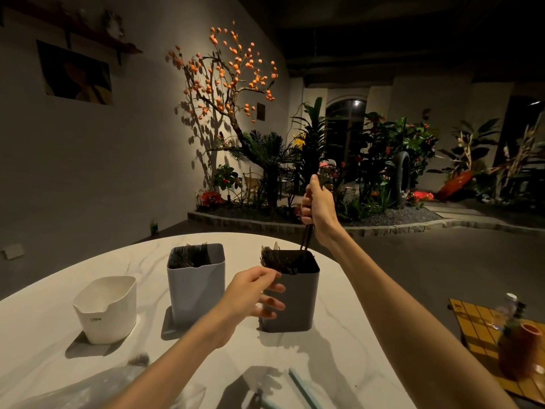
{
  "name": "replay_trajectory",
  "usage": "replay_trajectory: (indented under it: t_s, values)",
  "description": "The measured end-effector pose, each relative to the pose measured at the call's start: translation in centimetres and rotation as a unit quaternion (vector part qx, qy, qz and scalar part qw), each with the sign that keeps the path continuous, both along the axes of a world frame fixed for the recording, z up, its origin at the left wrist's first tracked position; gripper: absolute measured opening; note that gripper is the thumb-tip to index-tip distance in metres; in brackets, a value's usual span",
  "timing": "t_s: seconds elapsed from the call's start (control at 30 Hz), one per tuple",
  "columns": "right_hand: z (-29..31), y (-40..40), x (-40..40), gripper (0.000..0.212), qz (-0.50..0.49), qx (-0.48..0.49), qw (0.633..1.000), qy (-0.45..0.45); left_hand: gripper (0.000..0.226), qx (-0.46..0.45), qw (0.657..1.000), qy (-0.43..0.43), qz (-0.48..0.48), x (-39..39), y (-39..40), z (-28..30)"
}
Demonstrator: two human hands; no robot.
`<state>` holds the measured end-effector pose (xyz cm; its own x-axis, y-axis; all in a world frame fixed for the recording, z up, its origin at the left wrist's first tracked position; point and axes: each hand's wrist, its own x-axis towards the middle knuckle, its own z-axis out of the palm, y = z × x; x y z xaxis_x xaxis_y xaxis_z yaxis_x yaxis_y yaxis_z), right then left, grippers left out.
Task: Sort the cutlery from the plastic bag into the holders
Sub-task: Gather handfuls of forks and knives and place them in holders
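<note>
Evidently light and stiff, the dark cutlery (306, 240) suits the handle-end pinch the right hand (317, 206) gives it above the dark holder (295, 302); left hand (250, 293) steadies the holder's wall near the desk's (339, 364) far edge, fingers loosely spread.

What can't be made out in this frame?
- Head view: what kind of dark cutlery the right hand holds; too dim.
- Contents of the white holder: its wall hides the inside.
- The plastic bag: blurred, cut off by the bottom edge.
</note>
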<state>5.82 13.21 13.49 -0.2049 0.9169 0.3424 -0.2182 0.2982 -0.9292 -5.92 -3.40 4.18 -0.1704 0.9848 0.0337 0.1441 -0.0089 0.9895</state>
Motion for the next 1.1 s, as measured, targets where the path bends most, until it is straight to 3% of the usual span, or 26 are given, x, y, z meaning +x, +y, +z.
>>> replay_trajectory:
  t_s: [0.17,0.4,0.6,0.9,1.1]
  values:
    - [-1.6,1.3,0.0,0.048,-0.018,0.043,0.999,-0.026,0.018,-0.005,1.0,0.025,0.003,-0.8,0.7,-0.9]
    - [-5.8,2.5,-1.6,0.05,-0.015,0.019,0.993,-0.114,0.017,-0.021,0.999,0.045,-0.004,-1.0,1.1,-1.9]
    - [-7.8,2.8,-1.8,0.037,0.004,0.066,0.985,-0.162,0.017,-0.024,0.998,0.049,0.005,-1.5,0.5,-1.8]
    - [-3.9,-0.1,-0.7,0.029,0.009,0.111,0.98,-0.163,0.017,-0.004,0.998,0.052,0.041,-3.1,-2.2,0.6]
    - [-1.7,-8.2,-0.7,0.029,0.1,0.147,0.96,-0.218,0.016,0.0,0.997,0.072,0.038,-4.7,-7.7,3.2]
